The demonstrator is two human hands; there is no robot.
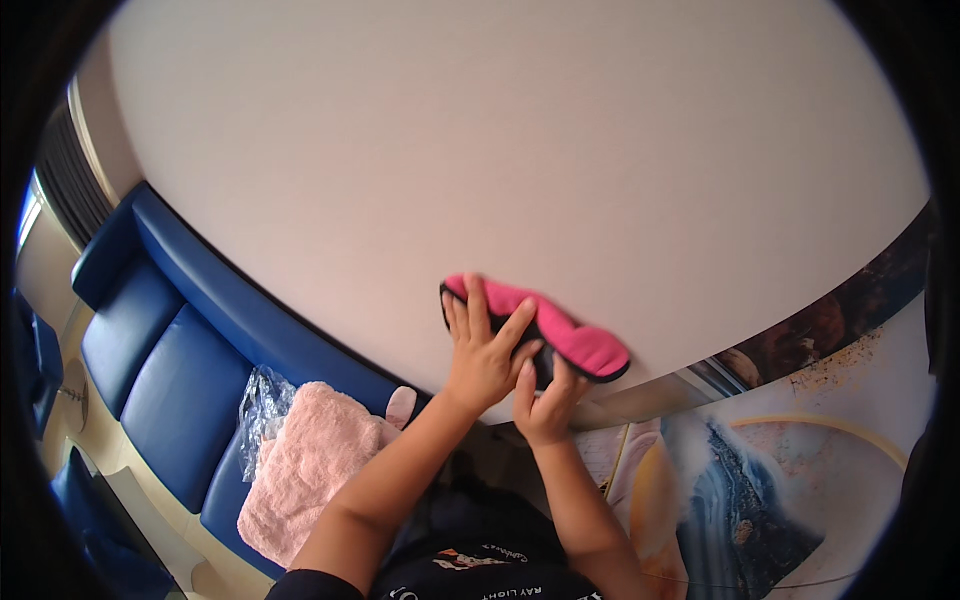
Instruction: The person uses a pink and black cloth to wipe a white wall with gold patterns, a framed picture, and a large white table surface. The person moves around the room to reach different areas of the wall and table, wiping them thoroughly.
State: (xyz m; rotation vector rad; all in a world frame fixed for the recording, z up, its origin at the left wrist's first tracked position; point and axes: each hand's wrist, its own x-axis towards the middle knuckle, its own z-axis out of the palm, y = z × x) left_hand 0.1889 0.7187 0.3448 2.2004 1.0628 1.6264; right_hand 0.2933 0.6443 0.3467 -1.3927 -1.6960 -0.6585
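Note:
A bright pink padded fabric item (pixel 551 319) with black edging and a dark inner side lies at the near edge of the pale surface. It looks like a slipper or an eye mask; which one I cannot tell. My left hand (pixel 484 360) rests on its left part, fingers spread over the dark side and the pink rim. My right hand (pixel 553 401) grips its lower right part, with the thumb raised and the other fingers partly hidden behind the edge.
The broad pale surface (pixel 510 165) spreads in front of me. To the left stands a blue leather sofa (pixel 187 405) holding a fluffy pink cushion or blanket (pixel 315 457) and crumpled clear plastic (pixel 262 412). A marble-patterned surface (pixel 780 502) lies at the lower right.

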